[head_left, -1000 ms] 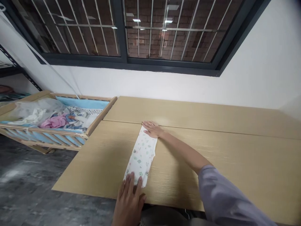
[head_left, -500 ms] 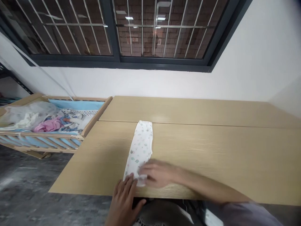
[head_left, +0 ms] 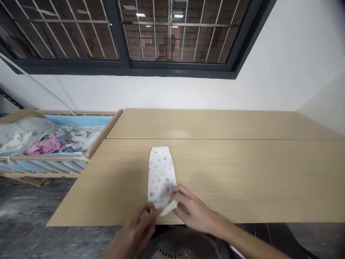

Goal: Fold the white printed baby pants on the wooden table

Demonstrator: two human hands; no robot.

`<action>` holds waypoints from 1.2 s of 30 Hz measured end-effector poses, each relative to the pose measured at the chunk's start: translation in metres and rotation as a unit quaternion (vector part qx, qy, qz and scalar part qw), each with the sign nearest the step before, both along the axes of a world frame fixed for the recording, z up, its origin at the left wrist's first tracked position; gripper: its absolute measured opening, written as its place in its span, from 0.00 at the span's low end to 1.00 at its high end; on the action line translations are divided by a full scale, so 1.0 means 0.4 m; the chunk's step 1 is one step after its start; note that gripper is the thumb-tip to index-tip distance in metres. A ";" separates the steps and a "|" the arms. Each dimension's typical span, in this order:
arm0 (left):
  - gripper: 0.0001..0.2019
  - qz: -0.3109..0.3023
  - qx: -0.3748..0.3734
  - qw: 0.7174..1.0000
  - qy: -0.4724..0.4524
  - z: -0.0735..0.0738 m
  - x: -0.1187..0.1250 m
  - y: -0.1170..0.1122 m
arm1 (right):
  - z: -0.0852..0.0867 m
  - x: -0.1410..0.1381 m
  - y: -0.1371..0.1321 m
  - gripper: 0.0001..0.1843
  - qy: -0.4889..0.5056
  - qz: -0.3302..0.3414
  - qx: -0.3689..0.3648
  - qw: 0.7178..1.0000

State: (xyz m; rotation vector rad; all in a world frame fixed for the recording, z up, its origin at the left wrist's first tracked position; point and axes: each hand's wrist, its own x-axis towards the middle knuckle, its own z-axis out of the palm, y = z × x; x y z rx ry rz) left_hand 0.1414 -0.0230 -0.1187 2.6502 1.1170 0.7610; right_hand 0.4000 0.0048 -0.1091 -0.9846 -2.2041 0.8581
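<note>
A pair of white baby pants (head_left: 161, 172) with small green and grey prints, folded lengthwise, lies on the wooden table (head_left: 242, 172). Its far end is flat, while the end nearest me is raised and turned over. My left hand (head_left: 140, 225) pinches the left side of that turned-up end at the table's front edge. On the other side, my right hand (head_left: 191, 208) holds the right corner between thumb and fingers. The fingers partly hide the fold.
A wooden crib (head_left: 91, 145) with blue lining stands left of the table, holding a pink cloth (head_left: 47, 144), other fabrics and a clear plastic bag (head_left: 29, 126). Behind the table are a white wall (head_left: 178, 91) and a barred window (head_left: 124, 64).
My left hand has gone from lying flat by the near end to pinching it. My right hand has gripped the other corner. The near end is now lifted, and the pants have shifted towards me.
</note>
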 end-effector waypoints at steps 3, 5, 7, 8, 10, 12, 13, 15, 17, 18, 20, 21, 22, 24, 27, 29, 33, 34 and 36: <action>0.17 0.057 0.010 0.996 -0.066 0.045 0.010 0.124 | 0.037 0.003 0.137 0.13 0.041 -0.008 -0.011 0.999; 0.13 0.105 -0.006 0.989 -0.100 0.063 0.018 0.231 | 0.025 -0.002 0.245 0.14 0.046 -0.031 -0.017 0.998; 0.11 0.149 -0.056 0.983 -0.088 0.069 0.030 0.341 | -0.004 -0.009 0.354 0.17 0.045 -0.070 -0.040 0.996; 0.10 0.171 -0.085 0.979 -0.067 0.067 0.038 0.394 | -0.021 -0.013 0.404 0.17 0.043 -0.086 -0.049 0.994; 0.09 0.194 -0.112 0.974 -0.040 0.051 0.055 0.486 | -0.054 -0.023 0.492 0.14 0.018 -0.119 -0.062 0.991; 0.09 0.209 -0.121 0.970 -0.020 0.028 0.073 0.555 | -0.082 -0.033 0.556 0.11 -0.022 -0.145 -0.066 0.987; 0.09 0.218 -0.122 0.968 -0.010 0.017 0.083 0.580 | -0.092 -0.037 0.579 0.10 -0.041 -0.151 -0.067 0.985; 0.09 0.237 -0.118 0.964 0.010 0.004 0.103 0.605 | -0.103 -0.044 0.605 0.09 -0.068 -0.152 -0.068 0.984; 0.12 0.261 -0.100 0.960 0.023 0.004 0.123 0.592 | -0.099 -0.046 0.605 0.11 -0.079 -0.150 -0.065 0.983; 0.14 0.276 -0.087 0.957 0.026 0.007 0.134 0.570 | -0.091 -0.045 0.596 0.14 -0.083 -0.154 -0.055 0.983; 0.19 0.302 -0.046 0.952 0.030 0.009 0.155 0.495 | -0.065 -0.043 0.561 0.21 -0.096 -0.153 0.001 0.984; 0.21 0.310 -0.025 0.950 0.034 0.005 0.165 0.446 | -0.049 -0.042 0.537 0.24 -0.106 -0.138 0.043 0.984; 0.21 0.311 0.005 0.949 0.049 -0.004 0.175 0.391 | -0.034 -0.042 0.509 0.26 -0.120 -0.111 0.086 0.983; 0.21 0.297 0.035 0.950 0.087 -0.038 0.191 0.280 | -0.013 -0.048 0.450 0.28 -0.147 -0.019 0.150 0.977; 0.22 0.284 0.046 0.949 0.130 -0.106 0.204 0.156 | -0.023 -0.074 0.373 0.31 -0.162 0.139 0.174 0.961; 0.23 0.275 0.047 0.948 0.151 -0.143 0.204 0.116 | -0.059 -0.096 0.345 0.32 -0.162 0.214 0.175 0.947; 0.24 0.268 0.047 0.947 0.170 -0.172 0.194 0.108 | -0.149 -0.123 0.366 0.32 -0.192 0.235 0.146 0.941; 0.25 0.269 0.049 0.947 0.171 -0.173 0.191 0.111 | -0.165 -0.124 0.386 0.32 -0.206 0.223 0.136 0.943; 0.25 0.274 0.052 0.945 0.170 -0.172 0.188 0.115 | -0.183 -0.121 0.437 0.33 -0.234 0.187 0.124 0.946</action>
